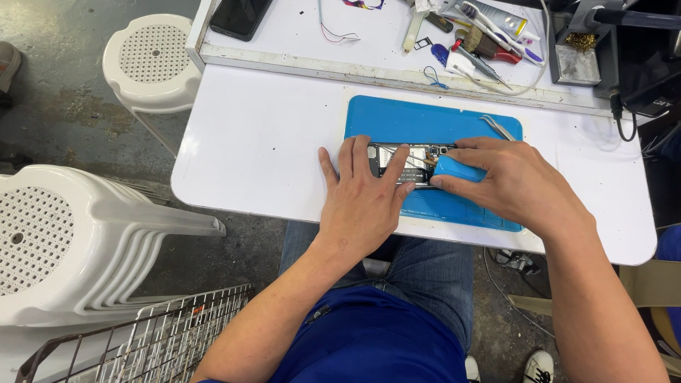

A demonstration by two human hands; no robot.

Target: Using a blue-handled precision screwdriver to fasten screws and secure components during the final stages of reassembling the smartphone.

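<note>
Left hand (365,195) spread flat, palm down, fingers pinning the opened black smartphone with its exposed circuit board (406,164) to the blue silicone work mat (397,122) on the white bench (262,149); grasping nothing, only pressing. Right hand (514,184) closed around a small blue rounded plastic tool (457,170), its end touching the phone's right half. Best kept: steady downward pressure from the left, light strokes from the right, clear of the thin cables. Farther off: steel tweezers (499,126) on the mat's far corner; beyond, a dark phone (240,17) on the raised white shelf (298,60).
</note>
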